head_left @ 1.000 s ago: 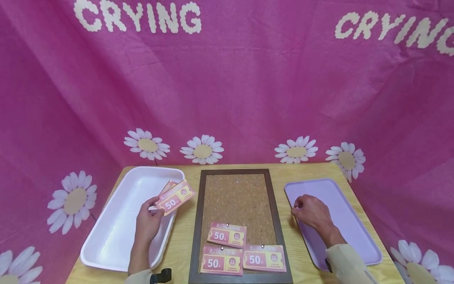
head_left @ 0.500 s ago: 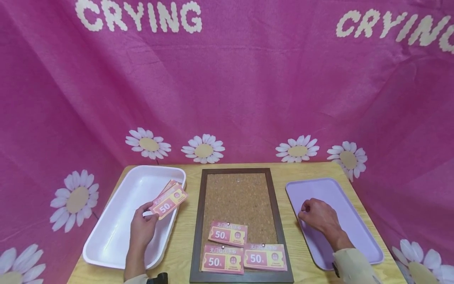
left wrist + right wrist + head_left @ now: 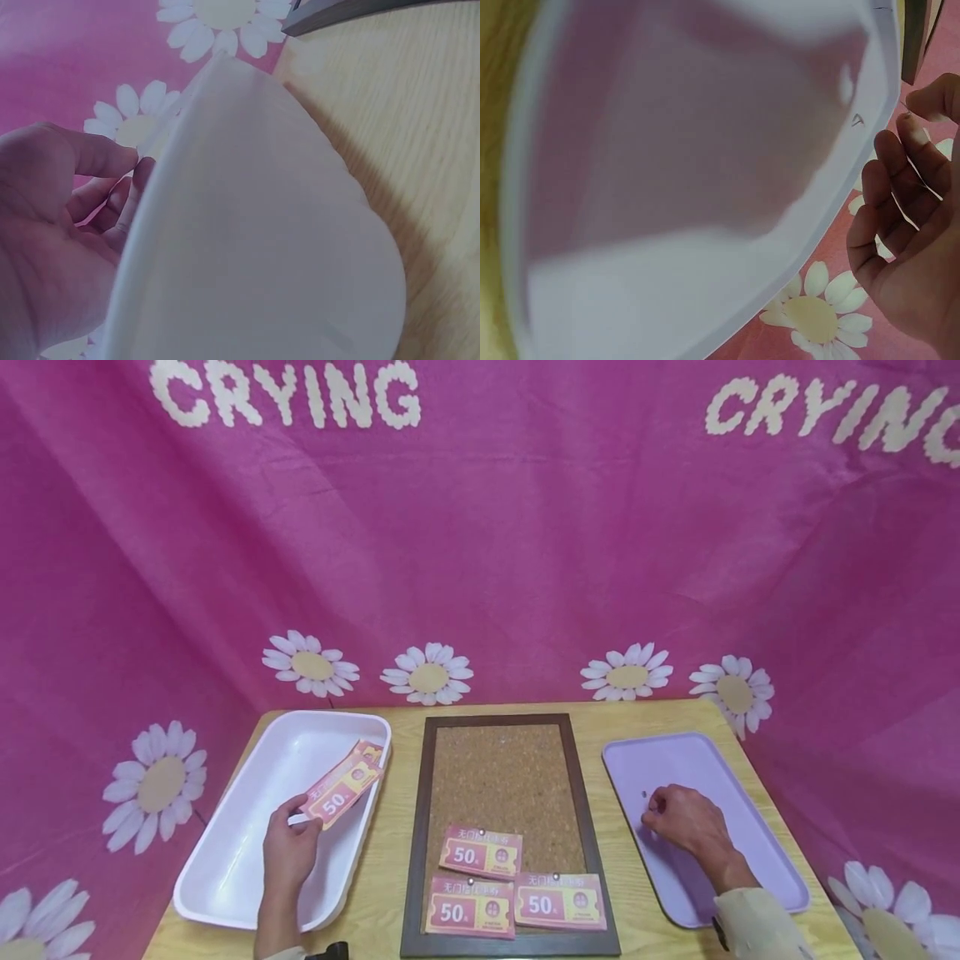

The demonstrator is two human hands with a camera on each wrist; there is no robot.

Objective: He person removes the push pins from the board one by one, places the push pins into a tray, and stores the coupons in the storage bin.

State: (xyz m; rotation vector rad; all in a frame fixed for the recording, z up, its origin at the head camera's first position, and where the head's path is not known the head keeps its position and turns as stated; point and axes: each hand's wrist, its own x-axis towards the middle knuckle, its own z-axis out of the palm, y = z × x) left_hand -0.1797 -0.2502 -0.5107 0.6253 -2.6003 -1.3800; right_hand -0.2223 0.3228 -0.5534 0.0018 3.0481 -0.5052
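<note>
Magenta daisy-print cloth (image 3: 525,568) backs a pale wooden table (image 3: 395,802) bearing a rectangular dark-framed cork board (image 3: 502,777). Left of the board, over a white plastic tub (image 3: 232,835), the left hand (image 3: 290,852) pinches fanned pink-and-yellow paper coupons (image 3: 339,793) — a slack thumb could let them slide apart. Right of the board, the right hand (image 3: 688,820) hangs knuckles-up over a lilac tray (image 3: 757,860), thumb and forefinger nearly meeting — whether on anything, I cannot tell.
</note>
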